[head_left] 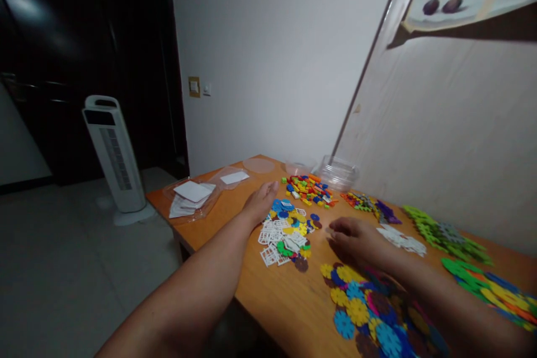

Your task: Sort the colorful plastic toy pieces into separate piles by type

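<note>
On the wooden table, my left hand rests at the far left side of a mixed pile of white lattice pieces and coloured discs. Its fingers are stretched out, with nothing seen in them. My right hand is to the right of that pile, its fingers curled and pressed together; whatever they may hold is hidden. Below my right hand and forearm spreads a large pile of flower-shaped discs in yellow, blue, brown and pink.
Small coloured blocks lie behind the mixed pile, near clear plastic boxes. White cards in plastic are at the left. White pieces, green pieces and curved pieces lie to the right. A wall borders the table.
</note>
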Available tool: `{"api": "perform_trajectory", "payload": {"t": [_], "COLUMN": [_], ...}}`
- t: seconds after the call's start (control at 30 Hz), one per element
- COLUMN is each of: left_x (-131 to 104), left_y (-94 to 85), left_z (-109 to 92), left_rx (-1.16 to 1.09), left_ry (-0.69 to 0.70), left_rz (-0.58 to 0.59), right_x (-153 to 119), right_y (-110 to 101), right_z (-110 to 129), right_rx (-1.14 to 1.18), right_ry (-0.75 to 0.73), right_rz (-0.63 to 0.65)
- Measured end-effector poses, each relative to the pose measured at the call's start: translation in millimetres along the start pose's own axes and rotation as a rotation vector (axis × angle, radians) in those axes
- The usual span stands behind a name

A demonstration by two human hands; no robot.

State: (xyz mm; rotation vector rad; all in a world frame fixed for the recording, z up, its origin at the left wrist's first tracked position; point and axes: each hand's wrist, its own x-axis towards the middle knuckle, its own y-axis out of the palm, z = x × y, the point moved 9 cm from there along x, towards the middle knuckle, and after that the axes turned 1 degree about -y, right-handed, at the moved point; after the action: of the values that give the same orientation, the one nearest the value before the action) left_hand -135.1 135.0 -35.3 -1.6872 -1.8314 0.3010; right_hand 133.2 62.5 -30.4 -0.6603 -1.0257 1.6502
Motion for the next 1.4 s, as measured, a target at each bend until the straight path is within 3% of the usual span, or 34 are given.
{"api": "perform_trajectory", "payload": {"t": [0.13,0.27,0.5,0.73,0.9,1.1,1.23,1.3,1.4], "left_x": [1,2,0,1,1,3,4,4,3], "left_y": [0.9,4.1,3.7,3.9,2.9,3.4,3.5,3.3,2.9], "left_z": [3,5,0,2,-1,0,2,2,1], "left_rx": [0.004,0.052,0.069,0.077,0.093,0.099,0.112,0.118,0.128], "left_ry": [-0.006,-0.018,-0.021,-0.017,-0.024,-0.004,0.011,0.004,-0.006], "left_rz": [-0.021,-0.015,0.0,-0.007,-0.01,-0.021,-0.038,-0.038,-0.031], "right_x": [35,45,39,41,45,37,19,4,-21], "right_y": [16,21,20,21,22,13,1,-1,8], "right_z": [9,3,-8,10,7,4,2,-1,0], "right_rx": [-0.08,-0.057,-0.074,-0.029,-0.038,-0.123,0.037,0.19,0.349], "right_ry": [-0.062,-0.049,-0.064,-0.126,-0.149,-0.161,-0.085,-0.003,0.077], "right_rz": [0.051,0.069,0.081,0.07,0.068,0.021,0.01,0.112,0.402]}}
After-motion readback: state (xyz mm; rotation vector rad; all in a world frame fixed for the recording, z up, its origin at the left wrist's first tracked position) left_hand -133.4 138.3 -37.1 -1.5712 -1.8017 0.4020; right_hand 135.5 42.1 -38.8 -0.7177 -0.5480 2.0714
